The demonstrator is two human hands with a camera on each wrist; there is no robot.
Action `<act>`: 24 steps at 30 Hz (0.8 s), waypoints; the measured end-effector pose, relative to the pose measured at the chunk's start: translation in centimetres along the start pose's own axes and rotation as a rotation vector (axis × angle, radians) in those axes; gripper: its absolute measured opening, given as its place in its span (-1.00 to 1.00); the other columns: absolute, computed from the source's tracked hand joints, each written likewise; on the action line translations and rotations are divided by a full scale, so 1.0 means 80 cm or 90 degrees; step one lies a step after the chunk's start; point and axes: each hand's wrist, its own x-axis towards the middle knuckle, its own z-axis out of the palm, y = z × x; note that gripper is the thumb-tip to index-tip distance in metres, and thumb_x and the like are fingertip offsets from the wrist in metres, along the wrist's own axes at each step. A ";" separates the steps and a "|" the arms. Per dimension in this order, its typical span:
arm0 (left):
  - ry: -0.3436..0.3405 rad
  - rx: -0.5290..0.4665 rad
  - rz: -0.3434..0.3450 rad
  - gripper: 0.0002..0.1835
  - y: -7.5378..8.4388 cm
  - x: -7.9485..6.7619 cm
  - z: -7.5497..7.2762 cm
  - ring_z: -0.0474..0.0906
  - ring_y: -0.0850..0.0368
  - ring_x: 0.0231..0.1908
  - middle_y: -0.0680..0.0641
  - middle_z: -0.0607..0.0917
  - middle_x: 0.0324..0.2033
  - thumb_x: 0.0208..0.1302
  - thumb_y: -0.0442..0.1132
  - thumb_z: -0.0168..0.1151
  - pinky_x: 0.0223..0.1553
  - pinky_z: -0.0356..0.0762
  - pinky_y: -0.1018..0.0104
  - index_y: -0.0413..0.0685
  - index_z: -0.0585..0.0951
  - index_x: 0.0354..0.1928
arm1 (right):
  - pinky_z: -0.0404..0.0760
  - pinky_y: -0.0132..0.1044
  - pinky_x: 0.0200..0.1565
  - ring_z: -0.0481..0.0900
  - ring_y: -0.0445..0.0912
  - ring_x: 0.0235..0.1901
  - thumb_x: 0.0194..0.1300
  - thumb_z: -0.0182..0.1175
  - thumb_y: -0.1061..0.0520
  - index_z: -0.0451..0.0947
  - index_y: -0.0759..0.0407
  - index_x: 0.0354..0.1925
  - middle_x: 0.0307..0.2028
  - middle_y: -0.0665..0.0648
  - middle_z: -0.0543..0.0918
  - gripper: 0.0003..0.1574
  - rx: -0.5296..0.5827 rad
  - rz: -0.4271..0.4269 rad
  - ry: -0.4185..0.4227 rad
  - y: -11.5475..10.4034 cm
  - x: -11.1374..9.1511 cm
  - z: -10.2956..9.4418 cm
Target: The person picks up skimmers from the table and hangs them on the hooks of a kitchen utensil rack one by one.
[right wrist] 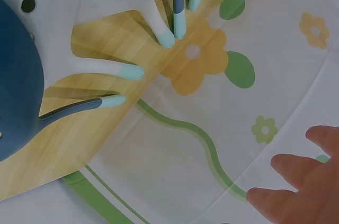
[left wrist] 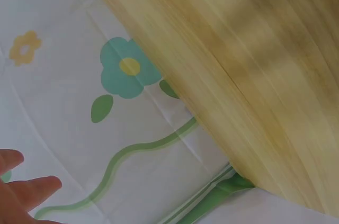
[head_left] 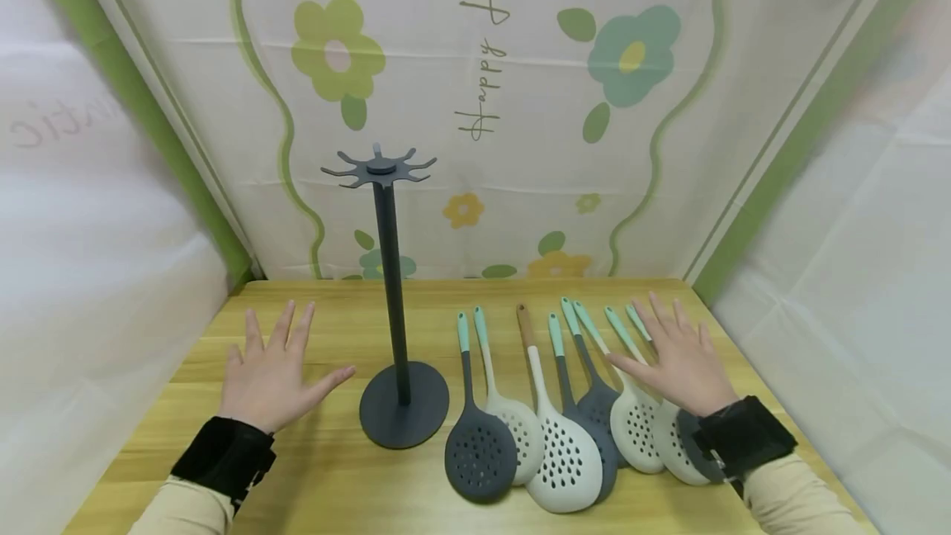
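Note:
In the head view my left hand is spread, palm down, over the left side of the table, holding nothing. Right of it stands a black utensil rack with a round base, a tall post and a ring of bare hooks on top. Several skimmers lie in an overlapping row to its right: a dark one nearest the rack, a white one with a brown handle, others with mint handles. My right hand, fingers spread, hovers above the rightmost skimmers and partly hides them. Fingertips show in the right wrist view.
The wooden table ends at the back against a white cloth printed with flowers. White cloth side walls with green edging close in on both sides. The skimmers' handles point toward the table's back edge.

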 end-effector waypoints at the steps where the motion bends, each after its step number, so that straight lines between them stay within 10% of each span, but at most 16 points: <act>1: -0.001 -0.005 -0.001 0.22 0.000 0.000 0.000 -0.12 -0.69 0.38 -0.38 0.08 0.50 0.12 0.60 0.00 0.17 0.07 -0.62 -0.01 -0.13 0.59 | -0.33 0.54 0.31 -0.25 0.49 0.48 0.25 0.14 -0.48 -0.13 0.09 0.58 0.54 0.39 -0.11 0.25 0.001 -0.001 0.000 0.000 0.000 0.000; 24: 0.027 -0.244 -0.035 0.20 0.023 0.018 -0.006 0.61 -0.29 0.02 -0.32 0.50 0.27 0.30 0.38 0.10 -0.45 0.56 0.18 -0.12 -0.39 0.55 | 0.03 0.47 0.31 -0.01 0.51 0.42 0.27 0.14 -0.48 -0.17 0.28 0.56 0.50 0.47 0.03 0.32 0.049 0.031 -0.005 0.013 -0.009 0.000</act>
